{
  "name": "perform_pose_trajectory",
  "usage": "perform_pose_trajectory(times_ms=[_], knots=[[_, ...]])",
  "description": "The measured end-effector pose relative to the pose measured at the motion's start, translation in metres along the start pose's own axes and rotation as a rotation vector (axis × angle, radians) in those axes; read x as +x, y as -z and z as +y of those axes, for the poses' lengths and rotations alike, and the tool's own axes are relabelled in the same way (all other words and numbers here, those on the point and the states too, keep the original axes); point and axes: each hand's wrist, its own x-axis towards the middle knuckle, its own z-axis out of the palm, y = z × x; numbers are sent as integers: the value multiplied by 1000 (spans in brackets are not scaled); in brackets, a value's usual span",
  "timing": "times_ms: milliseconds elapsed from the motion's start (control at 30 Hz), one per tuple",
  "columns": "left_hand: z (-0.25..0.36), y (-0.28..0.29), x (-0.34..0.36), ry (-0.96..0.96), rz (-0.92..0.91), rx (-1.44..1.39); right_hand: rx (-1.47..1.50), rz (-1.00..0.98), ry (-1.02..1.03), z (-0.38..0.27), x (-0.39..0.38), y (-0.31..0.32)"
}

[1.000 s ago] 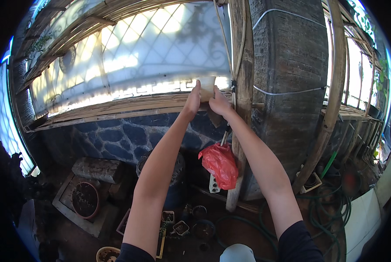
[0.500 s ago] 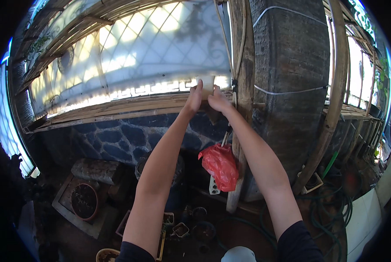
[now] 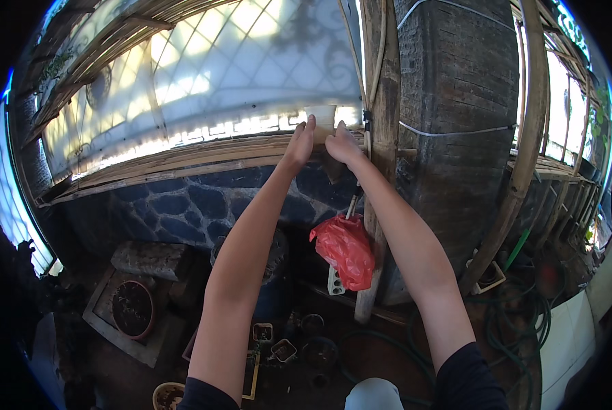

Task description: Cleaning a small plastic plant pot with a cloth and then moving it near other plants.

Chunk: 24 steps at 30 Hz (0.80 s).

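A pale, tapered container (image 3: 322, 118) is shown between the two hands, near the right end of a bamboo ledge (image 3: 203, 154) and just beside an upright bamboo post (image 3: 382, 89). Its left side is overlapped by the left hand (image 3: 302, 143), its lower right side is met by the right hand (image 3: 344, 145) — whether the fingers are clamped on it or merely laid against it cannot be told. Below the ledge's front edge a dark stone wall (image 3: 207, 203) is seen; lower still, the post is partly covered by a red plastic bag (image 3: 346, 253).
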Motion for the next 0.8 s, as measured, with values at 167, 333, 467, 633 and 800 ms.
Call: perform_pose_trajectory(times_ms=[167,333,467,633,800], knots=[[46,2,-61,-204,121,-37,1,53,47,-1,-28,11],[49,55,-126,-213,-55,114,35,214,327,-31,-82,-9],[16,62,-190,-266,-116,340,88,148,404,-16,-107,-33],[-63,87,-291,-144,-206,459,163,2,489,3,-182,-87],[-143,80,-434,32,-331,504,207,-424,357,58,-313,-141]])
